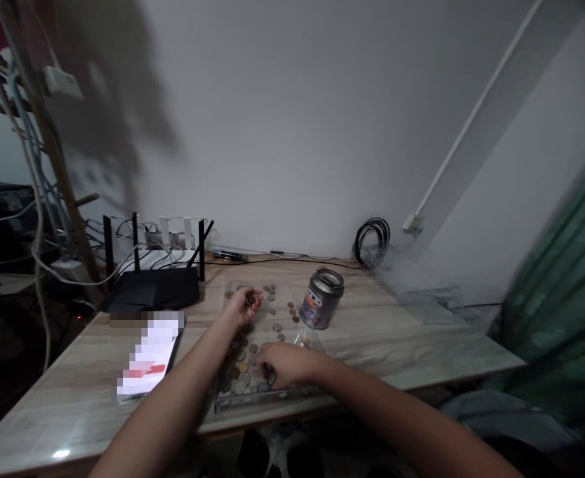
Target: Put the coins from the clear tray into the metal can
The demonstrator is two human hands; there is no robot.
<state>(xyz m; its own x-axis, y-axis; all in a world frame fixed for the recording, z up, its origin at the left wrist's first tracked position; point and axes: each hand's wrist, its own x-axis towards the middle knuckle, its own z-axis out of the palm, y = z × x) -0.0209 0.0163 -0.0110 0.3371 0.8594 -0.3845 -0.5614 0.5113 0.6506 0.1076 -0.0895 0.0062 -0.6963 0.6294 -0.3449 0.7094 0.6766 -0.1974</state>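
Observation:
A shallow clear plastic tray (216,403) lies at the table's front with several loose coins (242,382) in it, silver and some golden. My left hand (242,307) is over its back left part, fingers curled round some dark coins in the palm. Lower down, my right hand (289,364) reaches into the front of the tray with its fingers bent. Something dark and coin-like shows beneath the fingers, and part of that grip is hidden. Beyond my right hand stands an upright can-shaped coin bank (322,299) with a printed label and a slotted silver lid.
To the left, a phone (153,358) with a lit screen lies before a black router (153,289) with raised antennas. A black cable coil (372,240) leans on the wall at the back right. A green curtain (561,299) hangs at the far right.

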